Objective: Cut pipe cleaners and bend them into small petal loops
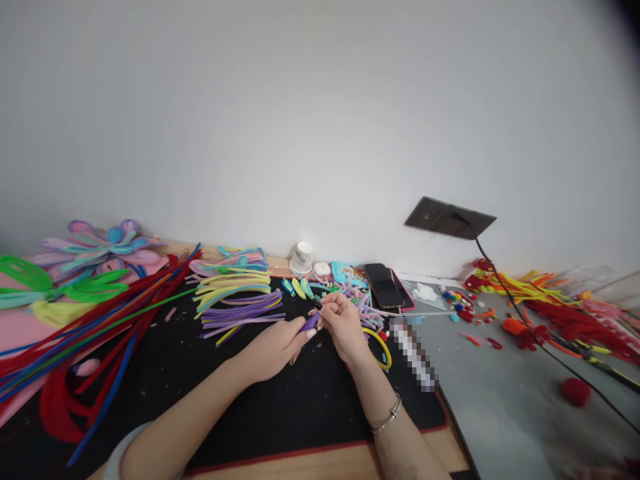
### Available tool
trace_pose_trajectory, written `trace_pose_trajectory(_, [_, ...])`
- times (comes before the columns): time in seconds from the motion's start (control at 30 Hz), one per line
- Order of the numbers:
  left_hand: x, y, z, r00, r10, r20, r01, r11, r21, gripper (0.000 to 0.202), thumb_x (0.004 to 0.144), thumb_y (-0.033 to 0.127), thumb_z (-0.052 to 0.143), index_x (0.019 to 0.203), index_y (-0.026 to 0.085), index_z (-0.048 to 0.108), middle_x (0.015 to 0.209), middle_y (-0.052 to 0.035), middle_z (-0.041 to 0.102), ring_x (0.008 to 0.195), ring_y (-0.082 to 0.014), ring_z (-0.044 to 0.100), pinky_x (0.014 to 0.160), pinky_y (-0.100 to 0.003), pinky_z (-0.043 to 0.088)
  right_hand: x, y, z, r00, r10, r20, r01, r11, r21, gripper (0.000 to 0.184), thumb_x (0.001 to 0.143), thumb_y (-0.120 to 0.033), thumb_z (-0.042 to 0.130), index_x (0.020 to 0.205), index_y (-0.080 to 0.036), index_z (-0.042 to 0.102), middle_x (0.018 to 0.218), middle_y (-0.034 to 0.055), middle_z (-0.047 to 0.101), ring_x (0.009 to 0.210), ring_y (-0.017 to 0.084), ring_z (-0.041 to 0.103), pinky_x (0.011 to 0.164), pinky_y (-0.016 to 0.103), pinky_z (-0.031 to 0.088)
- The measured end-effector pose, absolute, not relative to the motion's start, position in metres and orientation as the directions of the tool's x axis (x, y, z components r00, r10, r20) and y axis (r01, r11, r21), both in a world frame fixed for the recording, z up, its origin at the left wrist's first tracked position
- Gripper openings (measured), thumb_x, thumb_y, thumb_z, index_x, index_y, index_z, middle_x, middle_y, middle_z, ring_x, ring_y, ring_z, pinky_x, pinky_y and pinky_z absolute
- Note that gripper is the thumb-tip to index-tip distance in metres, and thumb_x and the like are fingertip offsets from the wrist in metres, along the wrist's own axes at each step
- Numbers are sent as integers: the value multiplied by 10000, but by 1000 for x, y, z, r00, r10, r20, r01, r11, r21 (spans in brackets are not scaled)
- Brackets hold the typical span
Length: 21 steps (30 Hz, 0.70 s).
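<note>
My left hand (278, 347) is pinched on a short purple pipe cleaner (310, 323) above the black mat (210, 393). My right hand (344, 323) is closed too, its fingertips gripping the upper end of the same purple piece, where something small and dark shows. The two hands meet at the middle of the mat. Just left of them lie bent purple pipe cleaners (245, 313) and yellow ones (230, 283). A yellow loop (384, 347) lies right of my right wrist, which wears a thin bracelet.
Long red, blue and green pipe cleaners (85, 340) fan across the left. Finished pastel flower shapes (95, 250) lie far left. Two phones (387, 285), a small cup (303, 256), pompoms (463, 303), red and yellow stems (560, 310) and a black cable (550, 350) sit right.
</note>
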<state>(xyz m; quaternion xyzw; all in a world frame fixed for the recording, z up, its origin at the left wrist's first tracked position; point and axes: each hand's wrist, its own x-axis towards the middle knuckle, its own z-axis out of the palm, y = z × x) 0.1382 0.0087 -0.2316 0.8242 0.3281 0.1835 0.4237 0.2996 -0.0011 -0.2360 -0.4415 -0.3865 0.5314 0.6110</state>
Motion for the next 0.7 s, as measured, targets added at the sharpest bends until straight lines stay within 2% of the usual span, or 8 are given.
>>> trace_pose_trajectory(0.2, [139,10,-237,722,691,-7,396,-406,824,417,922,420,224,635,197,428,467,39,505,465,-124,487,541,-250,325,300,0,-237,133,990,36,-262,70,-962,146,691,-136,618,776,-175,507,561,-40,619,410,73,521,441,176,420])
trace_pose_trajectory(0.53, [139,11,-236,687,726,30,352,-368,861,468,920,431,239,553,186,394,393,44,451,396,-97,444,490,-225,316,298,-2,-232,136,990,26,-303,66,-951,149,687,-124,630,767,-170,514,516,-51,595,400,63,508,437,159,417])
trace_pose_trajectory(0.6, [139,11,-234,673,736,69,306,-362,880,422,913,431,277,616,180,441,455,43,503,419,-91,451,494,-215,327,300,-2,-233,152,988,-9,-368,48,-928,171,673,-134,649,771,-175,515,525,-51,592,416,64,514,449,158,424])
trace_pose_trajectory(0.7, [139,12,-233,612,774,163,229,-370,900,253,862,401,434,959,180,511,693,26,608,517,-99,492,529,-212,370,301,-1,-238,152,985,-81,-464,-2,-886,199,666,-181,674,783,-186,513,600,-28,618,446,67,521,472,171,444])
